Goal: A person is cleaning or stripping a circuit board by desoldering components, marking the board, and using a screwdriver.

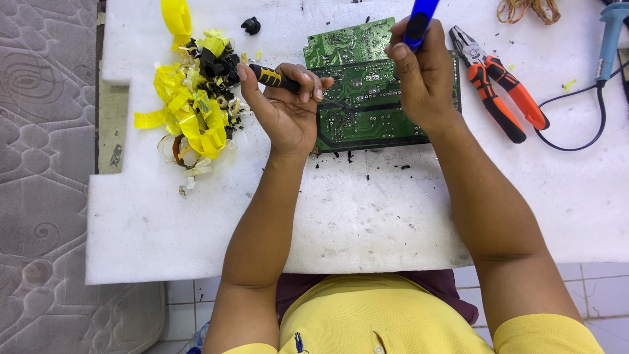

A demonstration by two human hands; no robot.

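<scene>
- Circuit board (367, 98): green, flat on the white foam pad (367, 216), near its far edge.
- Left hand (288, 108): clamped on a black-and-yellow tool (272, 77); we keep it low, bracing the board's left edge.
- Right hand (422, 72): closed around a blue tool (419, 19); we hold it upright and steady.
- Orange pliers (501, 92): right of the board.

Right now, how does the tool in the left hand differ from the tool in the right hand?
The left hand grips a black-and-yellow handled tool lying nearly level, pointing toward the yellow scrap pile. The right hand holds a blue tool upright, its top running out of view. The black-and-yellow one sits at the left edge of the green circuit board; the blue one stands over the board's upper right. Both are held in closed fists above the board.
</scene>
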